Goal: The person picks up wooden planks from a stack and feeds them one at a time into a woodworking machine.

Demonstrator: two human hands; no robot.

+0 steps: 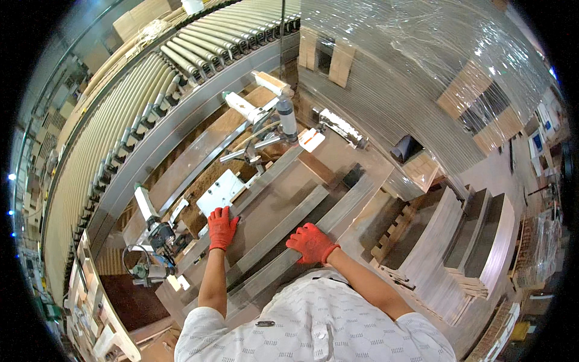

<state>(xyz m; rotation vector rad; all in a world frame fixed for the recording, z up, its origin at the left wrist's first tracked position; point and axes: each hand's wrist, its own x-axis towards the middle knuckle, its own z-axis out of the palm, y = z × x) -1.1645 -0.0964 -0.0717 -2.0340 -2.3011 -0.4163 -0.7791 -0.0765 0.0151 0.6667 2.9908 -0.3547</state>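
Both of my hands wear red gloves over a brown worktable (259, 211). My left hand (222, 229) lies flat with its fingers slightly apart, at the table's far edge beside a white plate (218, 190). Under my right hand (311, 242) runs a long grey board (347, 204); the bent fingers reach over its left edge, and their tips are partly hidden. A second grey board (295, 218) lies roughly parallel, between my two hands. Beyond my left hand stand a white clamp cylinder (241, 107) and a grey upright cylinder (287, 117) on metal arms.
A roller conveyor (114, 130) curves along the left and far side. At far right rises a film-wrapped stack (386, 78) of boards. Curved grey pieces (422, 232) are stacked at my right. Another clamp device (158, 232) and a wooden frame (90, 295) stand at left.
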